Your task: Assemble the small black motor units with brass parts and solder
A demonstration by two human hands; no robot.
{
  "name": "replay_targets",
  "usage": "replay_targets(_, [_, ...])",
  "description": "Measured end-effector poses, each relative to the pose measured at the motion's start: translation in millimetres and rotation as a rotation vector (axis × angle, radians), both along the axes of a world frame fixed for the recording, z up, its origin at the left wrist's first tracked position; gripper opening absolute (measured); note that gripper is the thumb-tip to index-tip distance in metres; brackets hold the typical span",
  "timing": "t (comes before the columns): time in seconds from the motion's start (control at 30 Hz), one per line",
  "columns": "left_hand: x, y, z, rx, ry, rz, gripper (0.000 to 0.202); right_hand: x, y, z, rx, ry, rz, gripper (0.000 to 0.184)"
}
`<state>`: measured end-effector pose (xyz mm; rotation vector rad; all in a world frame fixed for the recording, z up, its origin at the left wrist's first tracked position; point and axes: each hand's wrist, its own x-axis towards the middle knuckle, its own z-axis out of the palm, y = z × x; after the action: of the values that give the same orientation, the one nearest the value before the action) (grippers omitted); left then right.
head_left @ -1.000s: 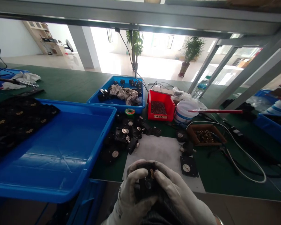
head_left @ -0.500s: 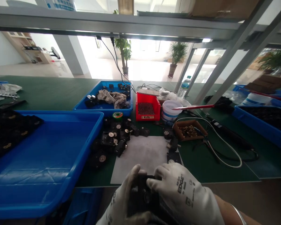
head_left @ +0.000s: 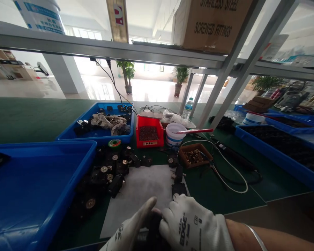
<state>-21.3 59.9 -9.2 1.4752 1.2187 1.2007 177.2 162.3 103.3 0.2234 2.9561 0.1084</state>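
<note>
Both my gloved hands sit at the bottom of the view, at the table's near edge. My left hand (head_left: 128, 227) and my right hand (head_left: 191, 223) hold a black assembly (head_left: 149, 234) between them, and the gloves hide most of it. A white sheet (head_left: 136, 198) lies just beyond my fingers. Next to it is a heap of black assemblies with round metal hubs (head_left: 107, 176). A few similar black parts (head_left: 179, 183) stand along the sheet's right edge.
A large blue tray (head_left: 36, 181) fills the left side. Farther back are a blue tray with crumpled cloth (head_left: 94, 134), a red bin of small dark parts (head_left: 149, 134), a white bucket (head_left: 172, 134) and a wooden tray of brass pieces (head_left: 195, 155). A white cable (head_left: 225, 167) loops to the right, under a metal shelf.
The view has tilted upward, showing more of the shelf. My hands now sit lower in the picture with the black assembly, and my left fingers have straightened.
</note>
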Motion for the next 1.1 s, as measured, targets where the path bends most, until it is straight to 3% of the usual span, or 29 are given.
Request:
replay_targets(0.1, [-8.7, 24.2, 28.9, 0.058, 0.150, 0.011, 0.106, 9.6, 26.0, 21.7, 0.140, 0.247, -0.090, 0.010])
replay_targets(0.2, [-1.4, 62.9, 46.3, 0.132, 0.314, 0.112, 0.102, 10.8, 78.3, 70.3, 0.220, 0.506, -0.254, 0.012])
replay_targets(0.3, [18.3, 102.7, 35.3, 0.343, 0.336, 0.222, 0.084, -3.2, 145.0, 117.9, 0.076, 0.758, -0.608, 0.013])
replay_targets(0.4, [29.7, 127.3, 2.3, 0.547, 0.341, 0.314, 0.074, -24.2, 213.7, 141.8, 0.027, 0.893, -0.804, 0.015])
replay_targets(0.53, [25.7, 136.3, -35.8, 0.538, 0.302, 0.274, 0.079, -50.7, 295.6, 140.0, 0.056, 0.809, -0.973, 0.015])
replay_targets(0.7, [25.6, 139.5, -45.4, 0.470, 0.172, 0.253, 0.080, -83.0, 359.9, 114.8, 0.011, 0.534, -1.124, 0.025])
replay_targets(0.9, [27.2, 139.9, -44.7, 0.418, 0.154, 0.330, 0.075, -108.0, 380.7, 87.1, -0.085, 0.303, -1.117, 0.031])
replay_targets(1.0, [25.8, 139.6, -45.6, 0.377, 0.152, 0.356, 0.072, -105.2, 380.6, 90.4, -0.050, 0.314, -1.097, 0.030])
replay_targets(1.1, [25.5, 141.3, -48.1, 0.347, 0.167, 0.395, 0.070, -96.4, 379.0, 104.2, -0.012, 0.378, -1.068, 0.028])
